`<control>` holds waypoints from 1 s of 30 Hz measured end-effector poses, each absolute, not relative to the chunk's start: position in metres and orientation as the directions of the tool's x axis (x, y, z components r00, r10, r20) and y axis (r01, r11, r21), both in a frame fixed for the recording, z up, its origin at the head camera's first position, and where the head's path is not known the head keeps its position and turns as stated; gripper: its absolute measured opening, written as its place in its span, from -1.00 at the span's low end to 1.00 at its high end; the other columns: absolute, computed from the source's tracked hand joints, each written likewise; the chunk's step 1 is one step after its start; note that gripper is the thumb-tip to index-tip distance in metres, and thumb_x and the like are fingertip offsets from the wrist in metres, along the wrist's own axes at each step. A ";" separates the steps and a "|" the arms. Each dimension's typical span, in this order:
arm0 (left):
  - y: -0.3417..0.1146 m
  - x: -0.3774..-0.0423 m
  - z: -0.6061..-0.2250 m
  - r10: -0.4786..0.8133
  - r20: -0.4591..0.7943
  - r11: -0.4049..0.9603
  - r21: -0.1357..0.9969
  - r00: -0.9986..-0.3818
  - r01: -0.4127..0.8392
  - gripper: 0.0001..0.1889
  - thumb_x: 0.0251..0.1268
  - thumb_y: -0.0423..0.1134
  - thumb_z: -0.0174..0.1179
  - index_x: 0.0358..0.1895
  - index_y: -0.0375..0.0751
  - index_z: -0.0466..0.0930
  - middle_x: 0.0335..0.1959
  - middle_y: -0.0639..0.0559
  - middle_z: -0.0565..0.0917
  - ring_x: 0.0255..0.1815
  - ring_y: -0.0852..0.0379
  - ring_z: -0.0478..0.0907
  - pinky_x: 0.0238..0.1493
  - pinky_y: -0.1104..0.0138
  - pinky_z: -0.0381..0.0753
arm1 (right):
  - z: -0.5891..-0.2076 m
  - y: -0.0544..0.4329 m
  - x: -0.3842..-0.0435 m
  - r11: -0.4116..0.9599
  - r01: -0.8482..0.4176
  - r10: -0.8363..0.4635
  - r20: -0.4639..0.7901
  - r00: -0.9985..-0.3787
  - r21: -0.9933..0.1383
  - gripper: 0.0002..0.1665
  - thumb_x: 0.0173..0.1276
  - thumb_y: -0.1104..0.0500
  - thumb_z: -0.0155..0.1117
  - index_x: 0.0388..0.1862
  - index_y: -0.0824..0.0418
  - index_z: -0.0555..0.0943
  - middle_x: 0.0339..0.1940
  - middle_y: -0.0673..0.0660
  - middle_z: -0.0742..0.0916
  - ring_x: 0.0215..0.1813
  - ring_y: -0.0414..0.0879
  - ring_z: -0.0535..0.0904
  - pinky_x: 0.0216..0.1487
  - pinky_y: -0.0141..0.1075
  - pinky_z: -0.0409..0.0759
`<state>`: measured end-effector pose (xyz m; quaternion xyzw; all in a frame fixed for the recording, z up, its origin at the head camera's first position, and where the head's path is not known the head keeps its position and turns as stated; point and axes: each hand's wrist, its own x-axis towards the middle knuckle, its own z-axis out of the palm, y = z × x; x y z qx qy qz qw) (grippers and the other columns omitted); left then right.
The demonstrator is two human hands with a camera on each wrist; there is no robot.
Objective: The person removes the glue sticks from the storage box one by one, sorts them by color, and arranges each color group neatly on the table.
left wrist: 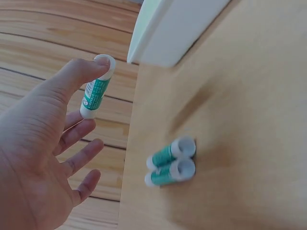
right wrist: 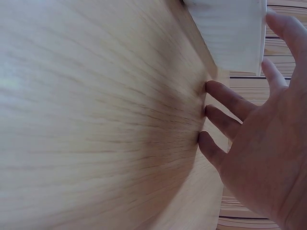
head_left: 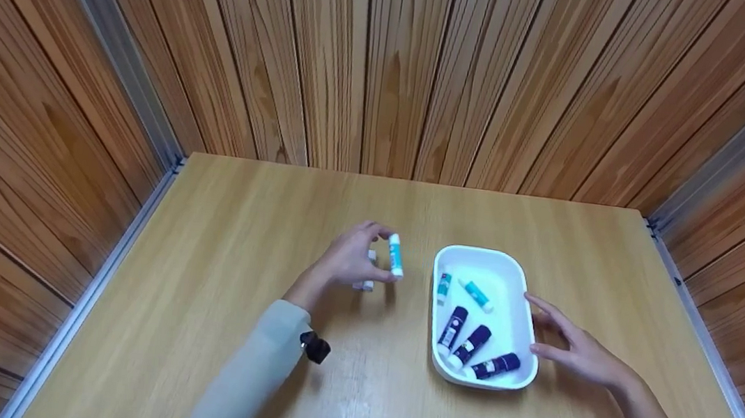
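Note:
Pinched by its two ends between thumb and finger of my left hand (head_left: 354,256) is a teal-and-white glue stick (head_left: 396,255), held above the table left of the white tray (head_left: 526,367). Two more teal glue sticks (left wrist: 170,163) lie side by side on the table, largely behind the left hand in the head view. My right hand (head_left: 580,352) is at the tray's right side, thumb and index fingertip at the rim, the other fingertips down on the tabletop in the right wrist view. Inside the tray lie two teal glue sticks (head_left: 477,296) and three dark purple glue sticks (head_left: 471,345).
The wooden table (head_left: 236,235) meets plank walls (head_left: 402,72) at the back and both sides, with metal edging (head_left: 97,283) along the left side. Each forearm wears a small black device (head_left: 315,347) over a light sleeve.

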<state>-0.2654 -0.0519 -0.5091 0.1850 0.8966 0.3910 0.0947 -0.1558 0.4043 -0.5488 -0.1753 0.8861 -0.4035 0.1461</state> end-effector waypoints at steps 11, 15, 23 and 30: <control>-0.081 -0.270 -0.517 0.390 -0.081 0.670 0.709 -0.917 0.222 -0.14 0.27 -0.03 0.71 0.60 0.00 0.50 0.57 -0.06 0.55 0.65 -0.18 0.50 0.60 -0.12 0.62 | -0.549 0.404 -0.155 0.611 -0.179 -0.423 -0.127 -0.897 -0.771 0.01 0.71 0.04 0.31 0.93 0.01 0.03 0.79 0.46 0.40 0.77 0.56 0.28 0.62 0.71 0.21; -0.092 -0.272 -0.518 0.402 -0.098 0.666 0.713 -0.910 0.217 -0.16 0.27 -0.13 0.71 0.60 -0.02 0.51 0.59 -0.07 0.53 0.69 -0.21 0.47 0.64 -0.16 0.58 | -0.549 0.404 -0.155 0.611 -0.172 -0.418 -0.130 -0.899 -0.773 0.01 0.71 0.04 0.32 0.93 -0.01 0.02 0.79 0.47 0.39 0.78 0.57 0.26 0.62 0.72 0.19; -0.108 -0.280 -0.526 0.381 -0.138 0.679 0.713 -0.914 0.176 -0.15 0.29 -0.26 0.67 0.62 0.03 0.48 0.61 -0.06 0.50 0.69 -0.20 0.46 0.62 -0.10 0.63 | -0.549 0.404 -0.155 0.611 -0.176 -0.419 -0.125 -0.900 -0.772 0.01 0.71 0.06 0.33 0.93 -0.01 0.03 0.77 0.47 0.41 0.76 0.57 0.28 0.61 0.72 0.20; -0.114 -0.282 -0.538 0.360 -0.175 0.687 0.714 -0.917 0.134 -0.18 0.30 -0.30 0.66 0.59 -0.01 0.49 0.57 -0.09 0.51 0.64 -0.19 0.47 0.66 -0.07 0.60 | -0.548 0.403 -0.155 0.617 -0.174 -0.416 -0.130 -0.900 -0.767 0.01 0.71 0.05 0.33 0.93 -0.01 0.03 0.75 0.47 0.44 0.75 0.57 0.31 0.61 0.72 0.21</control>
